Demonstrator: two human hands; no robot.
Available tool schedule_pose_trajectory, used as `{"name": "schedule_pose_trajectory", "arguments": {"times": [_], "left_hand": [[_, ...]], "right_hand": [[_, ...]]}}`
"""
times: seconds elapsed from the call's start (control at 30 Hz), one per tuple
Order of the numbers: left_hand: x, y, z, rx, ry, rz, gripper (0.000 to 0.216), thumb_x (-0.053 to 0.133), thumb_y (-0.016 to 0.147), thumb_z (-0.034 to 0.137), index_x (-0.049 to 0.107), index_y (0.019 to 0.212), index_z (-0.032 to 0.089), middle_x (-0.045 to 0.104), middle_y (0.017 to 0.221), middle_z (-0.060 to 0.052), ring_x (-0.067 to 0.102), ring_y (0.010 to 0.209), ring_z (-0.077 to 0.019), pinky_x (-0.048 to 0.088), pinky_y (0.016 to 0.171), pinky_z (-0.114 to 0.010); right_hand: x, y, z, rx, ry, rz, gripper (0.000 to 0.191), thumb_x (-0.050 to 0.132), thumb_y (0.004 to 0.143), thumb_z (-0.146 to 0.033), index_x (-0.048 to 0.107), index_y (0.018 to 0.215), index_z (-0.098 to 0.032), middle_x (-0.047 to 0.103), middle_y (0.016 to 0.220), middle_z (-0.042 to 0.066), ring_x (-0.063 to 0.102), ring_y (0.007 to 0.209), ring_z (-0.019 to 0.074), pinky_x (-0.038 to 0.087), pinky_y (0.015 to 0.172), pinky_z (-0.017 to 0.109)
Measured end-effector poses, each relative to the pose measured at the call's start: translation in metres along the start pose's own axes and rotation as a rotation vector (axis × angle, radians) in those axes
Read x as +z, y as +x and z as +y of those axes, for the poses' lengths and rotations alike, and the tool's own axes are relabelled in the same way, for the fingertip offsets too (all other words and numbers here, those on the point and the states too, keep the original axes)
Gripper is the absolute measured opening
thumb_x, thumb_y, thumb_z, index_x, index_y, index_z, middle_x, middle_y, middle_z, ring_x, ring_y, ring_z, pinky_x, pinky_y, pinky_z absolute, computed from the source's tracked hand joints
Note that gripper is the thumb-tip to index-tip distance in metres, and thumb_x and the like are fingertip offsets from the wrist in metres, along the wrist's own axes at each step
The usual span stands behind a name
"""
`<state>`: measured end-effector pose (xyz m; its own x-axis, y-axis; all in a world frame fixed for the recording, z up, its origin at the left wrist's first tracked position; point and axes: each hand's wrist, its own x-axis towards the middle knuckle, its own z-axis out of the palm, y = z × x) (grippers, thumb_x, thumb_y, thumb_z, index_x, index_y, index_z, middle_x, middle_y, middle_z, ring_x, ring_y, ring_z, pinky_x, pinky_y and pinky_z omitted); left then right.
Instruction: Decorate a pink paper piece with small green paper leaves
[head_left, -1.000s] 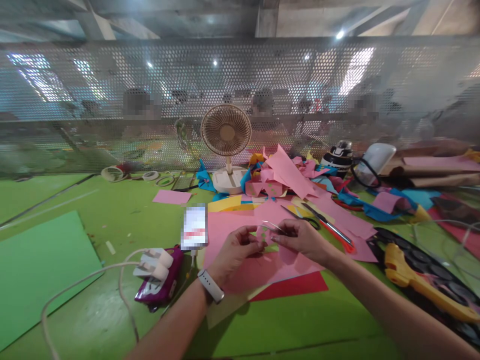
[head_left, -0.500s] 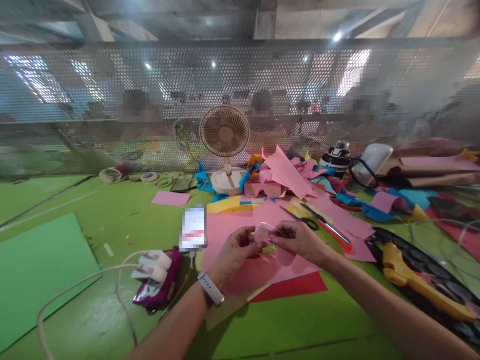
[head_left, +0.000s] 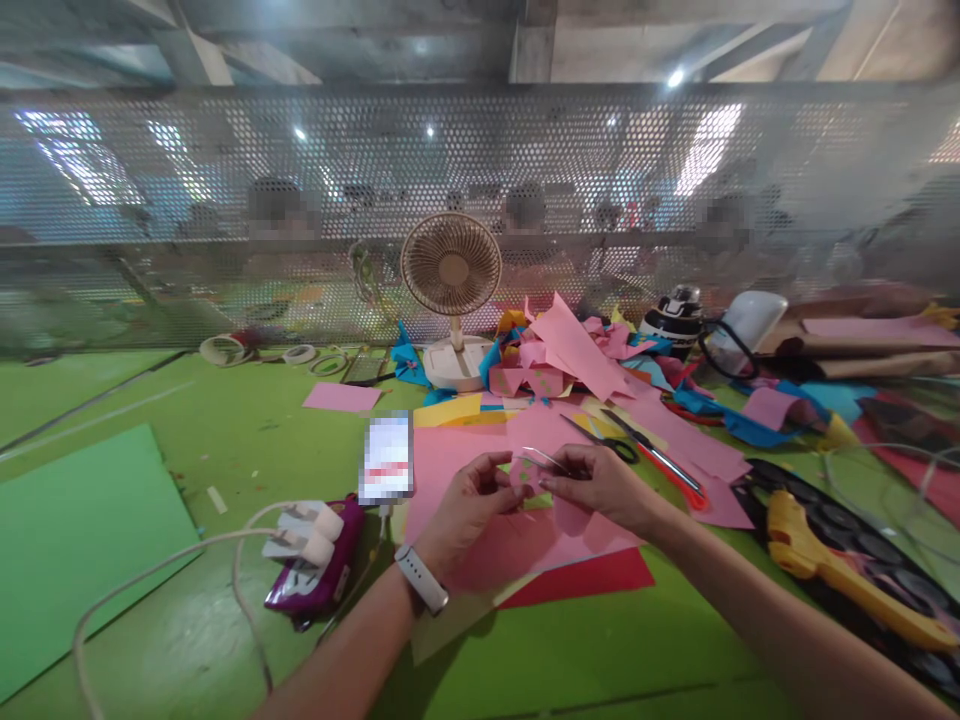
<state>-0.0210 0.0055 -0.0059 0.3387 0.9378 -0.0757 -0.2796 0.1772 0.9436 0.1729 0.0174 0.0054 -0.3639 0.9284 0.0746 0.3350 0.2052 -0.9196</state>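
Pink pc (head_left: 527, 476), green marks on it, held up betw. our two hands, over the pink sheets (head_left: 480, 552). L hand (head_left: 469, 497): narrow pinch, thumb + fingers on its L edge. R hand (head_left: 604, 487): fingers pinched on a metal tool (head_left: 541, 458), thin, prob. tweezers; tip lies over top of pc, contact can't be told. Whether R fingers grip the paper too: can't tell.

Risks, our judgement: thin paper may crease or tear if L pinch tightens or tool tip digs in; pc may slip if L pinch slackens. Scissors (head_left: 601, 437) + cutter (head_left: 664, 462) (prob.) lie just beyond R hand; careless reach could catch an edge. Phone (head_left: 386, 457) lead (head_left: 385, 512) runs nr L wrist, might snag on sleeveless drag. Fan (head_left: 451, 268) stands behind; if running (can't tell), draught could shift loose scraps (head_left: 574, 340).
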Motion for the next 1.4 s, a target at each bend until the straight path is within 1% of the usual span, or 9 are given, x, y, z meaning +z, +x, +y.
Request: {"name": "schedule_pose_trajectory", "arguments": {"times": [0.13,0.4,0.57,0.73,0.83,1.03,1.13,1.23,1.4], "left_hand": [[0.002,-0.002,0.003,-0.001,-0.026,-0.032,0.048,0.074,0.063,0.023,0.055,0.107,0.016,0.062,0.082,-0.004,0.060,0.077,-0.0155,0.047,0.073,-0.032],[0.001,0.000,0.001,-0.004,-0.041,0.010,0.047,0.074,0.062,0.019,0.055,0.104,0.015,0.058,0.072,0.001,0.060,0.070,-0.0131,0.048,0.073,-0.032],[0.005,-0.002,0.005,-0.072,-0.090,0.000,0.044,0.073,0.065,0.027,0.054,0.103,0.016,0.062,0.081,-0.003,0.061,0.076,-0.0163,0.047,0.075,-0.033],[0.002,0.001,-0.001,-0.068,-0.062,0.060,0.055,0.075,0.061,0.029,0.050,0.109,0.015,0.059,0.068,0.002,0.056,0.061,-0.0103,0.044,0.065,-0.026],[-0.001,0.003,-0.003,-0.022,-0.047,0.082,0.062,0.075,0.061,0.029,0.047,0.114,0.015,0.054,0.058,0.006,0.053,0.058,-0.0091,0.041,0.062,-0.023],[-0.008,0.006,0.004,0.053,-0.087,0.201,0.068,0.076,0.061,0.027,0.043,0.119,0.016,0.054,0.060,0.007,0.054,0.060,-0.0078,0.040,0.064,-0.021],[-0.009,0.005,0.006,0.053,-0.138,0.211,0.056,0.072,0.065,0.031,0.048,0.113,0.017,0.060,0.073,0.002,0.058,0.068,-0.0100,0.042,0.066,-0.022],[-0.003,0.002,0.006,0.075,-0.194,0.197,0.036,0.063,0.072,0.041,0.057,0.100,0.019,0.061,0.088,-0.002,0.060,0.078,-0.0134,0.043,0.067,-0.023],[0.010,-0.006,0.000,0.034,-0.044,0.024,0.023,0.066,0.071,0.034,0.064,0.084,0.014,0.061,0.074,-0.001,0.054,0.063,-0.0095,0.040,0.061,-0.022]], "right_hand": [[0.000,0.000,-0.001,-0.006,-0.013,0.011,0.027,0.061,0.072,-0.041,0.060,0.073,-0.014,0.047,0.060,-0.003,0.039,0.056,0.0094,0.030,0.049,0.022],[-0.002,0.000,0.001,0.007,0.041,0.017,0.025,0.057,0.075,-0.040,0.058,0.075,-0.014,0.046,0.061,-0.003,0.039,0.055,0.0091,0.030,0.048,0.022],[-0.001,0.000,0.001,0.007,0.013,-0.002,0.026,0.058,0.075,-0.040,0.060,0.075,-0.015,0.051,0.062,-0.002,0.043,0.055,0.0100,0.033,0.049,0.022],[0.003,-0.002,0.000,0.022,0.026,-0.064,0.027,0.057,0.076,-0.041,0.061,0.078,-0.015,0.055,0.065,-0.001,0.047,0.056,0.0110,0.036,0.050,0.023],[0.001,-0.002,-0.002,0.015,0.034,-0.041,0.027,0.057,0.075,-0.042,0.061,0.077,-0.015,0.052,0.062,-0.002,0.045,0.056,0.0106,0.035,0.049,0.022],[-0.013,0.000,-0.002,0.005,0.048,-0.001,0.027,0.060,0.074,-0.040,0.063,0.082,-0.015,0.053,0.065,-0.001,0.047,0.058,0.0106,0.036,0.051,0.022],[-0.015,0.000,0.000,-0.008,0.088,0.006,0.028,0.064,0.071,-0.040,0.063,0.083,-0.015,0.057,0.069,0.000,0.051,0.065,0.0124,0.039,0.058,0.024],[-0.013,-0.001,-0.004,-0.001,0.114,0.058,0.026,0.064,0.070,-0.039,0.064,0.080,-0.016,0.058,0.069,0.000,0.051,0.063,0.0112,0.039,0.056,0.023],[-0.003,-0.005,-0.016,0.012,0.127,0.120,0.028,0.063,0.070,-0.041,0.063,0.078,-0.015,0.059,0.067,0.001,0.046,0.052,0.0085,0.034,0.043,0.020]]}}
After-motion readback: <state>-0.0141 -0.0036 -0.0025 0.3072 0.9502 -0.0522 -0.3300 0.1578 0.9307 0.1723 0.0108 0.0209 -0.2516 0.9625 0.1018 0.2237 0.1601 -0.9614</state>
